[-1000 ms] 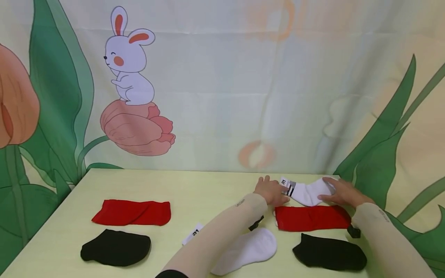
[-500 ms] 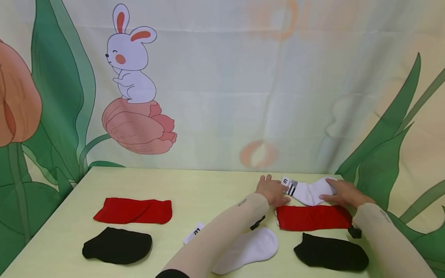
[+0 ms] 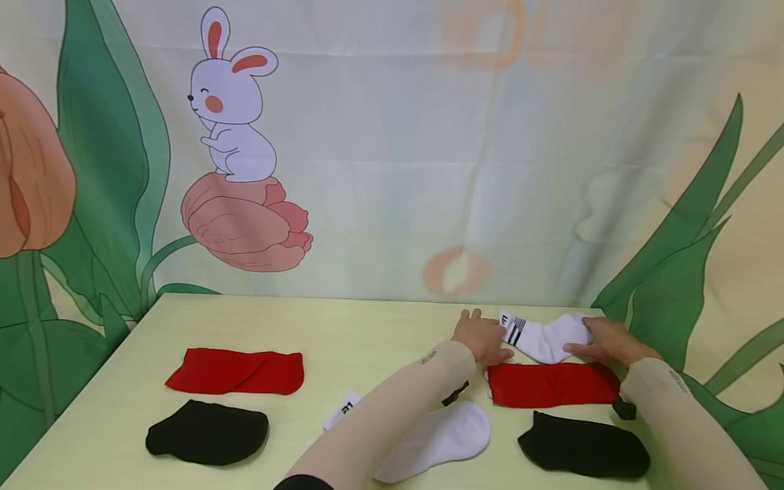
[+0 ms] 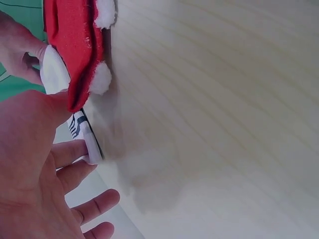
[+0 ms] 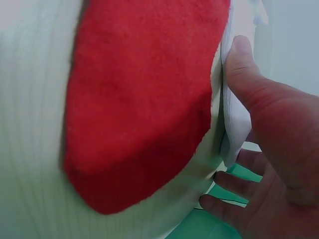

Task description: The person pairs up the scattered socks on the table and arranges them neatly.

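A white sock (image 3: pixel 542 341) with black stripes at its cuff lies at the back right of the table. My left hand (image 3: pixel 480 337) touches the cuff end; in the left wrist view two fingers (image 4: pixel 75 172) meet the cuff and the others stretch past it. At the toe end is my right hand (image 3: pixel 609 339), its thumb (image 5: pixel 241 67) along the sock's near side and its fingers spread on the far side. Directly in front lies a red sock (image 3: pixel 551 384), with white fluffy trim at its left end. My left thumb is close to that trim end.
A black sock (image 3: pixel 584 446) lies at the front right. Another white sock (image 3: pixel 450 435) is partly hidden under my left forearm. A second red sock (image 3: pixel 235 371) and a second black sock (image 3: pixel 208 433) lie at the left. A printed curtain (image 3: pixel 380 170) hangs behind the table.
The head view has shifted very slightly. Both hands stay at the back white sock with hardly any movement, and the other socks lie as before.
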Demonstrator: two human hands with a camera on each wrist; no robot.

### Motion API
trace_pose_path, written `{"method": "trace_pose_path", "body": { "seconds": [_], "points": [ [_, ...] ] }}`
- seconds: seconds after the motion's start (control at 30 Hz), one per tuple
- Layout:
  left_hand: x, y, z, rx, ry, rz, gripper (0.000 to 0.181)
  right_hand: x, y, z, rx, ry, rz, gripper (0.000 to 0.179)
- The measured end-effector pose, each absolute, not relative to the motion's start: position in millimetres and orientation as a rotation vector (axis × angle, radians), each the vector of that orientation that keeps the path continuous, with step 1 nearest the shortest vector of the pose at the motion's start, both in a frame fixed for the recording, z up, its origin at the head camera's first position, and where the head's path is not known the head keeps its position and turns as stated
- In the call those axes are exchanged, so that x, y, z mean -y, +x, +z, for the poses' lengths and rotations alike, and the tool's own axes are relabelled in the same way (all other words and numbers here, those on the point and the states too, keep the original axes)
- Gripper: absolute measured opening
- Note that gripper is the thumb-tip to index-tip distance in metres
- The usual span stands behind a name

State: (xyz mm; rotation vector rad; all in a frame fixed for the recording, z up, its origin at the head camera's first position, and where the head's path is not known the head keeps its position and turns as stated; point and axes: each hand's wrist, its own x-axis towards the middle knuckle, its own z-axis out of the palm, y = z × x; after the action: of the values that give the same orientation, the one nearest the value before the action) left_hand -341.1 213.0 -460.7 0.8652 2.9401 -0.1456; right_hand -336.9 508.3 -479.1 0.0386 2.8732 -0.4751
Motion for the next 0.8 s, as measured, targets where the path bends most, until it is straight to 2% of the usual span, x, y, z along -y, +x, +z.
{"method": "trace_pose_path", "body": {
  "seconds": [0.4, 0.8],
  "points": [
    [-211.7, -340.2, -461.5, -2.943, 0.868, -0.154, 0.047, -508.2, -337.9, -481.8, -2.873, 0.027, -0.444, 0.116],
    [-208.0, -337.9, -452.4, -2.933, 0.923, -0.130, 0.036, -504.4, -335.2, -474.2, -2.909, 0.007, -0.329, 0.111]
  ]
}}
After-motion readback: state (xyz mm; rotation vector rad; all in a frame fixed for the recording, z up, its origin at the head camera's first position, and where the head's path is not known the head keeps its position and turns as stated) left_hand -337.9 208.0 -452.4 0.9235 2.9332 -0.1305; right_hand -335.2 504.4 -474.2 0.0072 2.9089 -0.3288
